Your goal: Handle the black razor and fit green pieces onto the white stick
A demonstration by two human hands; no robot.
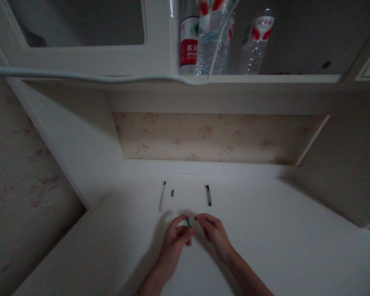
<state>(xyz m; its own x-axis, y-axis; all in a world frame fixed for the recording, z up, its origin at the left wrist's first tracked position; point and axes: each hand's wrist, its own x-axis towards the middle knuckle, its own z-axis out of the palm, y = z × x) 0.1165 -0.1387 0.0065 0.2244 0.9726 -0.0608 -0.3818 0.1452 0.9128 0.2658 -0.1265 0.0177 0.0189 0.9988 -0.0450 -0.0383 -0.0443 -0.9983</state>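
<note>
My left hand (176, 237) pinches a small dark green cylinder (189, 222), which looks like a battery, between the thumb and a fingertip. Just to its right is my right hand (213, 231), thumb and index finger pressed together and pointing toward the cylinder without touching it. Whether anything small is in that pinch I cannot make out. Beyond the hands, a similar green battery (172, 193) lies on the white desk (253, 242). Left of it rests a slim white toothbrush (162, 197) with a dark head. Farther right lies a black razor-like tool (209, 195) with a clear-looking handle.
A shelf (265, 79) overhangs the back of the desk, carrying a red-labelled bottle (189, 49) and other clear water bottles (254, 45). A white cable (111, 78) runs across in front of it. Side panels (77, 139) bound the desk; floral wallpaper (203, 137) lines the back.
</note>
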